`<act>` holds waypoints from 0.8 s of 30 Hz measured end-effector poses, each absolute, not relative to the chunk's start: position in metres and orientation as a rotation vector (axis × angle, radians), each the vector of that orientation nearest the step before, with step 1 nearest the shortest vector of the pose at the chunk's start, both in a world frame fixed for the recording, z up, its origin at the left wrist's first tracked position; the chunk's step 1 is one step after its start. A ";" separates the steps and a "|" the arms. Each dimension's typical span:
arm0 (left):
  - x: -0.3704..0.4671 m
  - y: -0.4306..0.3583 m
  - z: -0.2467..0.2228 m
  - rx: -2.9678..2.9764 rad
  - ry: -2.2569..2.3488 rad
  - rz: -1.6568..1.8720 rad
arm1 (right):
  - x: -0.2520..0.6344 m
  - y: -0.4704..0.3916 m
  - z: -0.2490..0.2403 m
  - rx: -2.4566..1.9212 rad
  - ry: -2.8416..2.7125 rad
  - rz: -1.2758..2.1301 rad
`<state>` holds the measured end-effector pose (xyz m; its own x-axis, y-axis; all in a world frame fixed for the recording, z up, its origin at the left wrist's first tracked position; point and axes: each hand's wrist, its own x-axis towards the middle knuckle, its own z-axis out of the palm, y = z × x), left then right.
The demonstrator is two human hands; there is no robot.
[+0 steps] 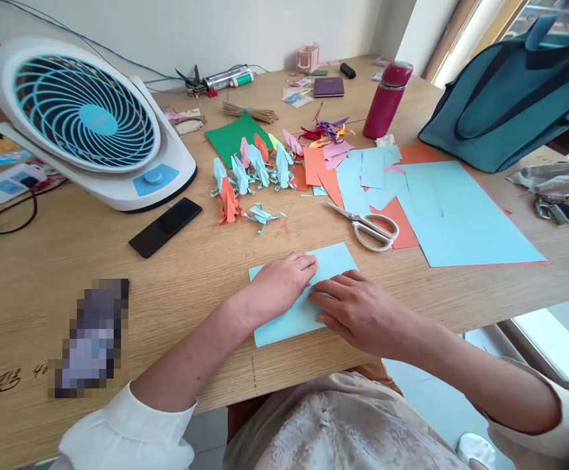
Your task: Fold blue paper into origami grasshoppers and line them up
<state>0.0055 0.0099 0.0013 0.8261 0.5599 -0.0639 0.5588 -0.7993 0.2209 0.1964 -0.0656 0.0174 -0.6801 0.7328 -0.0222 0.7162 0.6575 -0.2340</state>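
Observation:
A light blue sheet of paper (284, 326) lies near the table's front edge, with both hands resting on it. My left hand (289, 277) lies across its middle, fingers stretched out toward the right. Pressing on the paper's right half is my right hand (347, 303), its fingers extended to the left. The fingertips of the two hands almost meet. Beyond the sheet, scissors (375, 228) with pale handles rest on the wood. A folded light blue paper figure (263, 215) and an orange one (228, 203) stand in front of several more.
A large light blue sheet (470, 222) lies over orange paper at right, near cut pieces (375, 171). A maroon bottle (388, 101) and teal bag (504, 98) stand behind. At left are a white fan (161, 163), a black phone (165, 227) and a blurred-out object (93, 336).

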 end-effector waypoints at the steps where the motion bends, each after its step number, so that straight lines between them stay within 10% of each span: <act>1: 0.007 0.009 0.003 2.777 0.868 -0.004 | 0.194 -0.069 0.018 -1.232 -2.789 0.341; 24: 0.033 -0.006 0.038 2.719 1.039 -0.339 | 0.186 -0.117 0.015 -1.166 -2.663 0.361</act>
<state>0.0328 -0.0061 0.0383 0.7250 0.6262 -0.2867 0.6748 -0.7292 0.1137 0.1858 -0.1170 0.0151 -0.6645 0.7413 0.0945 0.6895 0.6569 -0.3052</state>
